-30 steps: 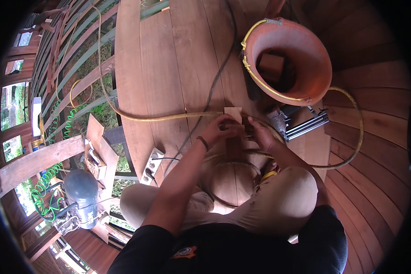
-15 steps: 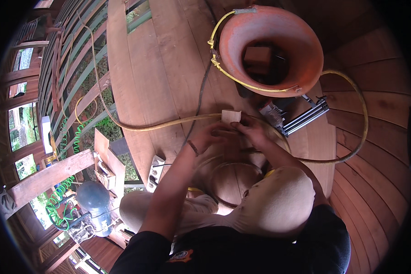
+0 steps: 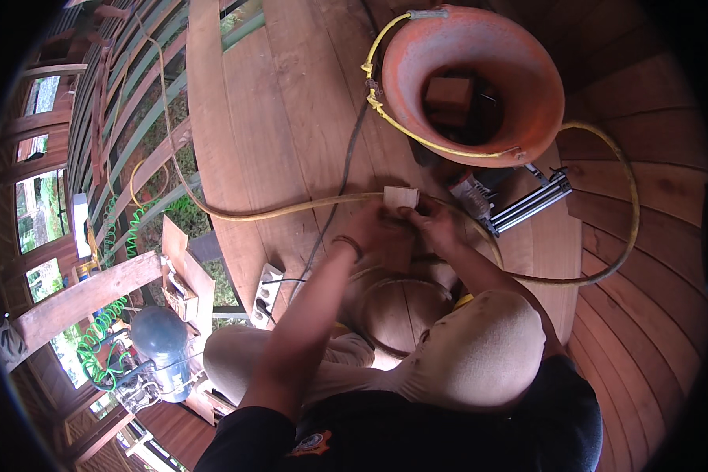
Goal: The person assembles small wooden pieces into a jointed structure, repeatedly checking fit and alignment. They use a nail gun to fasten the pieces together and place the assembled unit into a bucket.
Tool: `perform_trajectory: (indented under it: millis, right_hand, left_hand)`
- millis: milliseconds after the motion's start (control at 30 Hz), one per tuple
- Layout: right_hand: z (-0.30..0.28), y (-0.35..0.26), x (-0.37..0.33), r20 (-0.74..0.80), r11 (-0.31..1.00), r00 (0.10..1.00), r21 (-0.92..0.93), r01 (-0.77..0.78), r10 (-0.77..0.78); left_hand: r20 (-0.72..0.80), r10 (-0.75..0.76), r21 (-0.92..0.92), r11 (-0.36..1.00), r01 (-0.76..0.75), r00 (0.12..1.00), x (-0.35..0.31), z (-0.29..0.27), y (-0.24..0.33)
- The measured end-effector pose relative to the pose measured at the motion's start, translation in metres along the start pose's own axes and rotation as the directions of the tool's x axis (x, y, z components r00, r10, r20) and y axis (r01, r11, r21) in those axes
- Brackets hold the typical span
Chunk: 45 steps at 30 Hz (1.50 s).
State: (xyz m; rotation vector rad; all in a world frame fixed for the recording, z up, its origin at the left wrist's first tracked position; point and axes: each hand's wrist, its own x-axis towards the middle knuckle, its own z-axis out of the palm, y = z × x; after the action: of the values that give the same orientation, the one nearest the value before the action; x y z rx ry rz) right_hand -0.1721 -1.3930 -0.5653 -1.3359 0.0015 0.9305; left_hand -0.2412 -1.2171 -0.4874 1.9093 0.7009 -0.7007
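Both hands meet low over the plank floor, in front of my bent knees. My right hand [image 3: 436,228] is closed, its thumb and fingers pinching a small tan rectangular block [image 3: 401,198] that looks like wood. Close against its other side is my left hand [image 3: 372,226], fingers curled and slightly blurred; what they grip is hidden. Below the hands hangs a reddish-brown strip [image 3: 398,256], perhaps the lower part of the same piece. A yellowish hose [image 3: 291,211] runs over the floor behind the block.
An orange bucket [image 3: 531,86] with a yellow handle holds wood blocks. Beside it lies a nail gun [image 3: 531,204] with a metal magazine. A white power strip [image 3: 267,293] and dark cable [image 3: 344,177] lie to the left. Further left are open joists and an air compressor [image 3: 165,346].
My left hand has shifted slightly right and up, closing in toward the block. The right hand keeps its pinch. The whole view has moved a little.
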Motion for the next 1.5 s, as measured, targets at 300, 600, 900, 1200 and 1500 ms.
perform_trajectory:
  millis: [300,600,900,1200,1500]
  right_hand:
    - [0.006,0.005,-0.004,-0.094,0.982,0.995,-0.187,0.012,-0.030]
    - [-0.004,0.012,-0.011,0.056,0.984,0.998,0.179,-0.013,0.003]
    - [-0.020,-0.001,-0.015,0.363,0.945,0.927,0.258,-0.199,0.096]
    - [-0.024,-0.021,-0.018,0.287,0.921,0.952,-0.333,0.203,-0.106]
    - [-0.039,-0.008,-0.016,0.421,0.344,0.841,-0.777,0.528,-0.340]
  left_hand:
    - [-0.232,-0.129,0.175,0.969,0.172,0.964,-0.010,-0.022,0.019]
    - [0.055,-0.112,-0.737,0.666,0.116,0.992,0.016,0.017,0.000]
    - [-0.076,0.077,-0.157,0.984,-0.088,0.994,-0.009,-0.007,0.009]
    - [-0.186,0.242,0.262,0.946,-0.189,0.952,-0.007,0.008,0.006]
    - [-0.228,0.436,0.465,0.834,-0.296,0.871,-0.004,0.047,-0.008]
